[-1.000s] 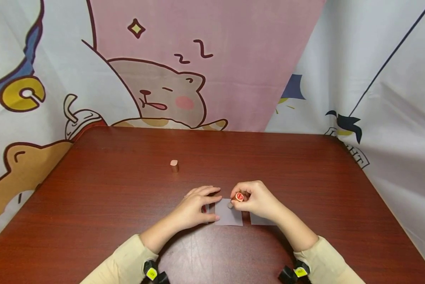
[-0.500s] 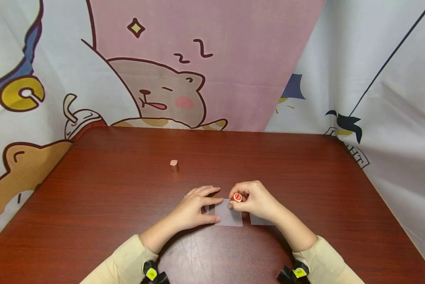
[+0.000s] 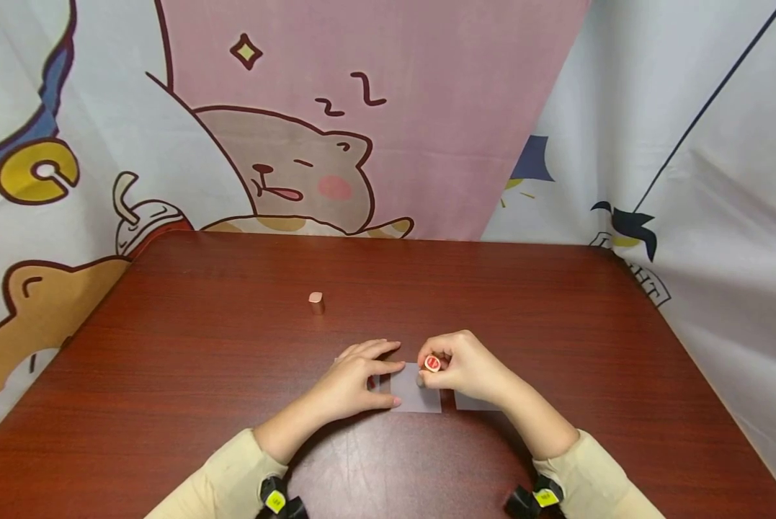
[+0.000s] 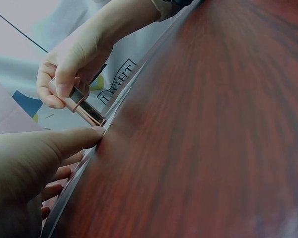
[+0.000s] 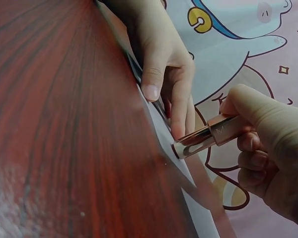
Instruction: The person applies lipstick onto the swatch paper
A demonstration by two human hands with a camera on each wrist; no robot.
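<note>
My right hand (image 3: 468, 366) pinches a rose-gold lipstick (image 5: 227, 130) between thumb and fingers. Its base, with a red label, points up toward the head camera, and the dark red tip (image 5: 177, 150) meets a small pale paper sheet (image 3: 416, 398). My left hand (image 3: 354, 380) rests over that sheet's left side, thumb and fingers stretched out, the thumb tip on its edge. In the left wrist view the lipstick (image 4: 84, 106) slants down just beyond the left thumb. Under the left palm shows part of another sheet with a red mark (image 3: 371, 384), mostly hidden.
A rose-gold lipstick cap (image 3: 317, 303) stands upright farther back, left of the hands. To the right, another pale sheet (image 3: 475, 402) lies partly beneath the right wrist. The brown wooden table (image 3: 167, 346) ends at a printed cloth backdrop (image 3: 439, 108).
The lipstick has shifted slightly left and its tip has moved a little toward the person across the paper. My left hand has stayed in place.
</note>
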